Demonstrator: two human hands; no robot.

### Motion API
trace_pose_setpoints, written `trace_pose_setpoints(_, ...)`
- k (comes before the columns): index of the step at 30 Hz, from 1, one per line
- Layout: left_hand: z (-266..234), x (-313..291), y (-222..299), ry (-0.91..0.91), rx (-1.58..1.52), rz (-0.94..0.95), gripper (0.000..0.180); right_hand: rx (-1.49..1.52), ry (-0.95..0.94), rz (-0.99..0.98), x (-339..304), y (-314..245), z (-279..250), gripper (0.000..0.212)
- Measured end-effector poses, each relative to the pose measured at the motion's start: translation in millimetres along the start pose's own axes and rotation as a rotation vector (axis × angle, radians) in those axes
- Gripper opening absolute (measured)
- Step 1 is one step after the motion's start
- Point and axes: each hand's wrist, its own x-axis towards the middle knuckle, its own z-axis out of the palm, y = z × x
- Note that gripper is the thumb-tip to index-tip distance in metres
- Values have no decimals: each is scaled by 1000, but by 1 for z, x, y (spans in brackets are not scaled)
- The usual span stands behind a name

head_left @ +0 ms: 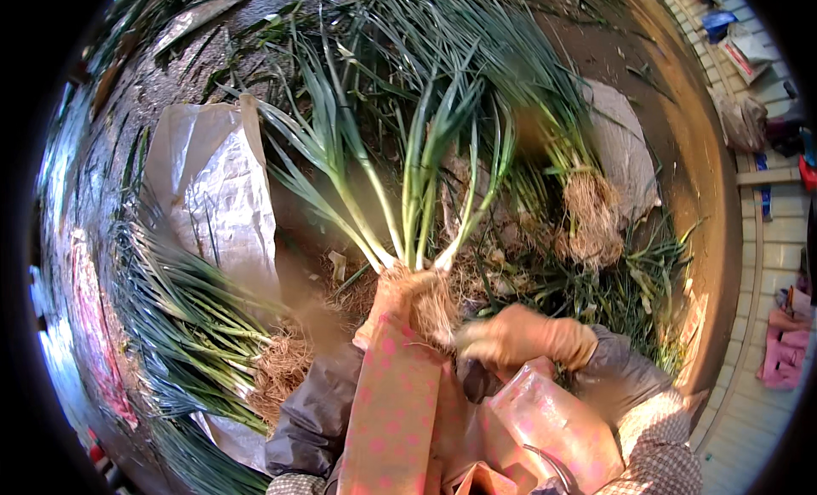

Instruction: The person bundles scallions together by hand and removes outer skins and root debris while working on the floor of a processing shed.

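Note:
My left hand (385, 306), in an orange glove, is closed around the white lower ends of a few green onions (415, 214). Their leaves fan out away from me, and stringy roots (435, 309) hang beside the glove. Part of this hand is hidden behind my pink-spotted apron (393, 393). Just right of those roots is my right hand (523, 337), also in an orange glove. It is blurred by motion, so I cannot make out whether its fingers hold anything.
A bundle of green onions (191, 312) lies at left, roots toward me. A larger heap (502, 52) spreads across the far side, with a root clump (593, 210) at right. Pale sacking (213, 184) and trimmed leaves (630, 282) cover the ground. A ribbed pale wall (749, 325) runs along the right.

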Motion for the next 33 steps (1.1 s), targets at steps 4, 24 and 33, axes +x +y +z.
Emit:
trace_pose_setpoints(4,-36,-17,-37,-197,129,-27,23,798,311,242,41,44,-9,60)
trace_pose_setpoints(24,-43,-28,5,-270,220,-53,29,-750,423,750,59,112,-163,83)
trace_pose_setpoints(33,-12,-28,61,-328,162,175,57,-310,-558,869,-167,85,110,40)
